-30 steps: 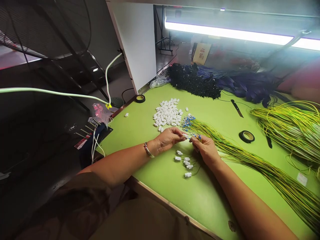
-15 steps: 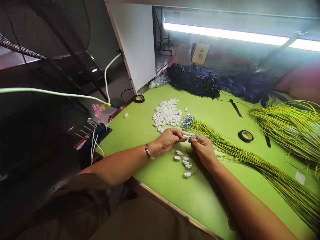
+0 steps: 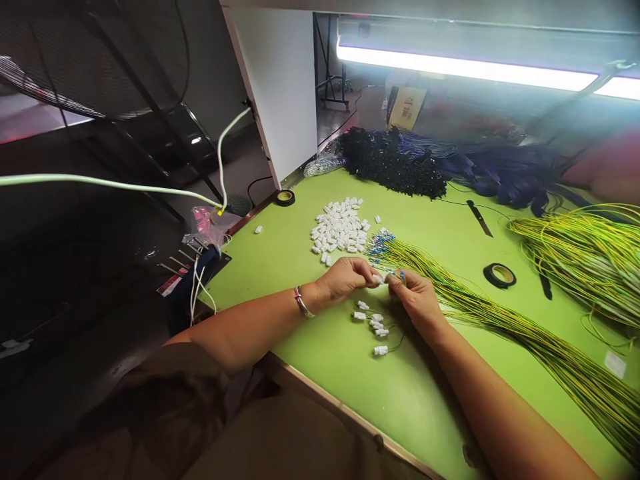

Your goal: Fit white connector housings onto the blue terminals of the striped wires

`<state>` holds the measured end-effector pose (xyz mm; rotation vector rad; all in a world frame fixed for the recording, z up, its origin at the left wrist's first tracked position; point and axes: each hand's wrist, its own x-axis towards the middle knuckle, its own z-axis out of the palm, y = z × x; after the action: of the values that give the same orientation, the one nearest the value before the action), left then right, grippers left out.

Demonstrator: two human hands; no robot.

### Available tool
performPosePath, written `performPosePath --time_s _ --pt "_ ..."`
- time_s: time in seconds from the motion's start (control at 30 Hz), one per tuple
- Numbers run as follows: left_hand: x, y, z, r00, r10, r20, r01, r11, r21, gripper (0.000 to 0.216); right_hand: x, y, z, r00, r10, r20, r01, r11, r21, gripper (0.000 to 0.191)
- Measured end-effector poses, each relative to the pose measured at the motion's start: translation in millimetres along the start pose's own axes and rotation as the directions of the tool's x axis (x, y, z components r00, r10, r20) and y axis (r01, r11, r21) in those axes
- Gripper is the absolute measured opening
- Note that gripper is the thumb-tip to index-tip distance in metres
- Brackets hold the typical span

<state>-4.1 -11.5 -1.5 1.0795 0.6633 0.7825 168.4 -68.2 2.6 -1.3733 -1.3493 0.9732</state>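
Note:
My left hand [image 3: 350,277] pinches a small white plastic connector housing [image 3: 379,279] between thumb and fingers. Facing it, my right hand [image 3: 415,293] is closed on yellow-green wires with blue terminal ends [image 3: 400,274] showing at the fingertips. The housing and the wire ends meet between the two hands; how far a terminal sits inside it I cannot tell. Beyond my hands lies a long bundle of yellow-green wires [image 3: 480,313], its blue-tipped ends [image 3: 381,245] beside a heap of white housings [image 3: 340,225]. Nearer me, several housings with wires attached [image 3: 377,321] rest on the green tabletop.
Black tape rolls lie at right [image 3: 500,275] and back left [image 3: 285,197]. A dark flat blade-like tool [image 3: 480,219] lies farther back. Black connectors with dark cables [image 3: 395,163] pile along the rear. Another yellow-green wire coil [image 3: 585,260] is at right. A white panel [image 3: 280,93] rises on the left.
The camera view has shifted slightly, moving the scene rightward. My hands stay close together, with the white housing still pinched at the wire ends and tilted a little differently.

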Motion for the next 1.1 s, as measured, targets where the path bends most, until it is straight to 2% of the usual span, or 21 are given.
performPosePath --time_s 0.07,0.13,0.2,0.23,0.27,0.3,0.33,0.37,0.4,0.47,0.53,0.6,0.83,0.9,0.93,1.0,1.07,1.1 --pt "-4 0 1 0.985 0.014 0.172 -0.056 0.97 0.238 0.01 2 3 -4 0.991 0.054 -0.121 -0.042 0.994 0.1 0.031" --pt "-11 0 4 0.922 0.002 0.388 -0.183 0.884 0.43 0.021 4 5 -7 0.975 0.07 -0.211 -0.03 0.982 0.184 0.027" --pt "-17 3 8 0.829 -0.005 0.56 -0.332 0.802 0.498 0.032 3 5 -8 0.974 0.055 -0.219 -0.006 0.975 0.221 0.026" --pt "-19 6 8 0.793 0.001 0.609 -0.389 0.77 0.506 0.035 2 4 -7 0.979 0.052 -0.196 -0.005 0.973 0.23 0.026" --pt "-20 10 7 0.783 0.014 0.622 -0.426 0.741 0.519 0.037 1 2 -7 0.985 0.052 -0.166 -0.013 0.973 0.231 0.026" --pt "-20 16 4 0.805 0.038 0.592 -0.44 0.708 0.552 0.038 -1 1 -5 0.989 0.051 -0.137 -0.019 0.974 0.224 0.027" --pt "-19 23 -2 0.855 0.081 0.513 -0.429 0.666 0.61 0.037 -3 -1 -4 0.992 0.044 -0.115 -0.019 0.977 0.211 0.028" --pt "-18 31 -9 0.909 0.139 0.392 -0.389 0.617 0.684 0.036 -5 -3 -3 0.994 0.028 -0.105 -0.008 0.982 0.191 0.029" --pt "-15 40 -17 0.951 0.221 0.216 -0.305 0.559 0.771 0.031 -7 -4 -2 0.995 0.007 -0.102 0.01 0.986 0.164 0.028" --pt "-10 55 -35 0.948 0.313 -0.062 -0.096 0.463 0.881 0.019 -10 -6 0 0.994 -0.039 -0.099 0.049 0.993 0.105 0.023" --pt "-6 64 -49 0.938 0.279 -0.208 0.091 0.38 0.921 0.007 -11 -5 0 0.994 -0.065 -0.085 0.07 0.996 0.057 0.024" --pt "-3 63 -56 0.945 0.225 -0.237 0.159 0.318 0.935 0.01 -11 -4 0 0.994 -0.075 -0.083 0.078 0.996 0.033 0.026" --pt "-3 46 -50 0.966 0.165 -0.197 0.149 0.268 0.952 0.009 -7 3 2 0.996 -0.054 -0.066 0.057 0.997 0.055 0.025" --pt "-2 48 -50 0.975 0.154 -0.157 0.105 0.303 0.947 0.012 -7 4 2 0.998 -0.038 -0.051 0.041 0.998 0.057 0.026" --pt "-1 49 -50 0.98 0.146 -0.134 0.072 0.369 0.927 0.015 -7 3 2 0.998 -0.031 -0.045 0.034 0.998 0.055 0.026" --pt "-1 51 -46 0.99 0.101 -0.093 0.017 0.583 0.812 0.02 -7 0 2 0.999 -0.022 -0.039 0.024 0.998 0.054 0.025" --pt "-2 49 -39 0.999 0.005 -0.051 0.025 0.812 0.583 0.022 -8 -3 3 0.999 -0.01 -0.039 0.012 0.999 0.051 0.024" --pt "-3 47 -35 0.998 -0.053 -0.026 0.059 0.896 0.441 0.023 -8 -5 3 0.999 -0.007 -0.04 0.009 0.999 0.051 0.023"
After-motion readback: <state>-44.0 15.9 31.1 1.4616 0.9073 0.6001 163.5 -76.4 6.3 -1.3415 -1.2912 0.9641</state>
